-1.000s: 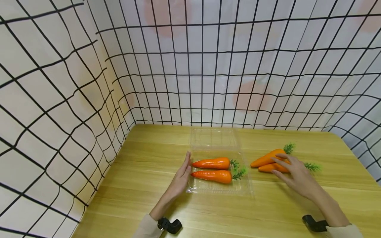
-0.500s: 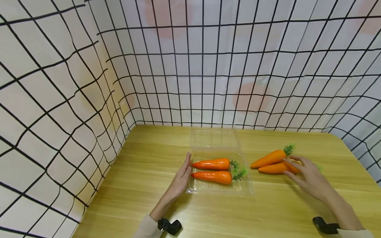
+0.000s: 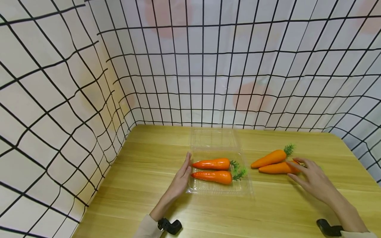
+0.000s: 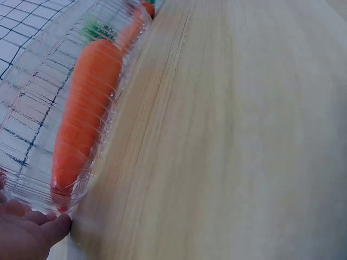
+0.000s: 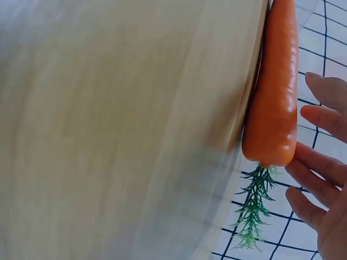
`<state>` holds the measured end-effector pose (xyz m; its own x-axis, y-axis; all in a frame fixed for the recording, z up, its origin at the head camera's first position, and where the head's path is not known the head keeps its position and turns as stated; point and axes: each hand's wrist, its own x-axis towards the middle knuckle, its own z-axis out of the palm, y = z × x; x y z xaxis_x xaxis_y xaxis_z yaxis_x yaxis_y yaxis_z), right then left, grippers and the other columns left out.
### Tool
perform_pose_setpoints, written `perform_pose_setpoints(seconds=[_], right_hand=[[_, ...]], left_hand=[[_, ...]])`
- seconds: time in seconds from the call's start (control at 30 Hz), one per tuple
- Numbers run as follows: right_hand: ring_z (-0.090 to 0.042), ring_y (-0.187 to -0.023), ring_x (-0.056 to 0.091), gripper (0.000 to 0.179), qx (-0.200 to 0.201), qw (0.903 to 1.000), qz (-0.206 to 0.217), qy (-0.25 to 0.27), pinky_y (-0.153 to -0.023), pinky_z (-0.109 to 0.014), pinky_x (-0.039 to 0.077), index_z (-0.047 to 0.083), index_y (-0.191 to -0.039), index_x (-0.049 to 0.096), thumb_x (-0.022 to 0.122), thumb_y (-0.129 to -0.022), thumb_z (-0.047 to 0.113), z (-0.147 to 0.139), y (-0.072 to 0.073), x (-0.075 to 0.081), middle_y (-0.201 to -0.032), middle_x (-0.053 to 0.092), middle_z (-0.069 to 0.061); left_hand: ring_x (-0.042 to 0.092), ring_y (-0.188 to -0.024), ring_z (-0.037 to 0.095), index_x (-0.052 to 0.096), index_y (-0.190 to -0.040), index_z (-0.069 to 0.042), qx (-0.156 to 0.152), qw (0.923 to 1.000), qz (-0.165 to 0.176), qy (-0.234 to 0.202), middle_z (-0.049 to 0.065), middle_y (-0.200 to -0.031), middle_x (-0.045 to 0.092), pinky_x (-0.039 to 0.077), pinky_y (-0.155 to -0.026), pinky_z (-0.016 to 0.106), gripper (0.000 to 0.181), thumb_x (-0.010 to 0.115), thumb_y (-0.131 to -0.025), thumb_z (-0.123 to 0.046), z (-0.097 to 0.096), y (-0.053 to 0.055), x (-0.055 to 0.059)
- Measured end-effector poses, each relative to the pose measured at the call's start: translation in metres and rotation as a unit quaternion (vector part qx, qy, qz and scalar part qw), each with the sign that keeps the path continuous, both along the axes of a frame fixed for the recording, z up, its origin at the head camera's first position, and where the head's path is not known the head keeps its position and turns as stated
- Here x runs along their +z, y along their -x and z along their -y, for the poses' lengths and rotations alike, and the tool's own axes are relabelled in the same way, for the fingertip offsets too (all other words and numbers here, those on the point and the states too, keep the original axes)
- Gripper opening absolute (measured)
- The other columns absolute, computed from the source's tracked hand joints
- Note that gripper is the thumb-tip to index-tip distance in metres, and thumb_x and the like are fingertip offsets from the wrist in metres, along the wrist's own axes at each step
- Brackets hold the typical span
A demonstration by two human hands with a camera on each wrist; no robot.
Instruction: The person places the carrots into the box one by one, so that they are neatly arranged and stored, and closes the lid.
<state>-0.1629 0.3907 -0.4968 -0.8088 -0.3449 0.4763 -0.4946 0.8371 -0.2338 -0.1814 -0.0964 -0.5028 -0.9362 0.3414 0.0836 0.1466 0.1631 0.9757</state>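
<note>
A clear plastic clamshell box (image 3: 208, 191) stands at the middle of the table with its lid (image 3: 214, 137) folded back. Two orange carrots with green tops, the farther carrot (image 3: 212, 163) and the nearer carrot (image 3: 215, 177), lie side by side in it. My left hand (image 3: 181, 177) touches the box's left side with extended fingers. To the right, two more carrots lie on the table: a rear carrot (image 3: 269, 158) and a front carrot (image 3: 276, 168). Over the front carrot's leafy end hovers my right hand (image 3: 315, 181), its fingers spread beside the carrot (image 5: 274, 97) and covering most of its leaves.
The wooden table (image 3: 137, 172) runs back to a white grid-patterned cloth wall (image 3: 208, 76), which also closes off the left and right sides. A black wrist camera (image 3: 169, 225) sits on the left wrist, another black camera (image 3: 328, 228) on the right.
My right hand has moved to the right, from over the middle of the loose carrots to the front carrot's leafy end. The left hand and the box have stayed still.
</note>
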Motion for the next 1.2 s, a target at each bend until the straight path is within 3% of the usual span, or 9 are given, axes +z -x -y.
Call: perform_pose_setpoints(seconds=[0.5,0.83,1.0,1.07,1.2], right_hand=[[-0.046,-0.112,0.054,0.040,-0.007,0.9997,0.017,-0.015,-0.082,-0.067,0.048,0.008,-0.124,0.073,0.083,-0.085,0.014,0.000,0.006,0.004,-0.128,0.059,-0.027],[-0.035,-0.100,0.058,0.045,0.003,0.9991,0.007,-0.043,-0.069,-0.053,0.053,0.014,-0.123,0.077,0.087,-0.080,0.011,-0.007,0.018,0.001,-0.116,0.064,-0.018],[-0.039,-0.103,0.062,0.047,0.014,0.9993,0.021,-0.029,-0.074,-0.056,0.056,0.010,-0.122,0.077,0.088,-0.077,0.007,-0.007,0.018,0.002,-0.122,0.066,-0.021],[-0.039,-0.104,0.063,0.046,0.016,0.9991,0.030,-0.023,-0.079,-0.048,0.057,0.009,-0.122,0.076,0.087,-0.078,0.007,-0.007,0.018,0.003,-0.124,0.067,-0.021],[-0.013,-0.107,0.062,0.044,0.014,0.9990,0.038,-0.020,-0.080,-0.023,0.052,0.012,-0.123,0.077,0.087,-0.080,0.010,-0.008,0.018,0.003,-0.123,0.070,-0.013]], left_hand=[[0.012,-0.160,0.038,-0.001,-0.166,-0.006,0.003,1.0000,-0.003,0.002,0.014,-0.175,0.001,0.010,-0.131,0.051,0.058,0.024,-0.114,-0.008,-0.001,0.001,0.001],[0.013,-0.160,0.038,0.000,-0.166,-0.007,0.003,1.0000,-0.002,0.003,0.014,-0.175,0.001,0.011,-0.131,0.052,0.058,0.024,-0.114,-0.009,0.000,0.000,0.001],[0.013,-0.160,0.039,0.000,-0.166,-0.006,0.004,1.0000,-0.003,0.006,0.014,-0.175,0.001,0.010,-0.130,0.053,0.058,0.025,-0.114,-0.008,0.000,0.000,0.001],[0.013,-0.160,0.039,0.000,-0.166,-0.006,0.004,1.0000,-0.004,0.006,0.014,-0.175,0.001,0.010,-0.130,0.053,0.058,0.025,-0.114,-0.008,0.000,0.000,0.001],[0.013,-0.160,0.039,0.000,-0.166,-0.006,0.003,1.0000,-0.003,0.005,0.014,-0.175,0.001,0.010,-0.131,0.052,0.058,0.024,-0.114,-0.009,0.000,0.001,0.000]])
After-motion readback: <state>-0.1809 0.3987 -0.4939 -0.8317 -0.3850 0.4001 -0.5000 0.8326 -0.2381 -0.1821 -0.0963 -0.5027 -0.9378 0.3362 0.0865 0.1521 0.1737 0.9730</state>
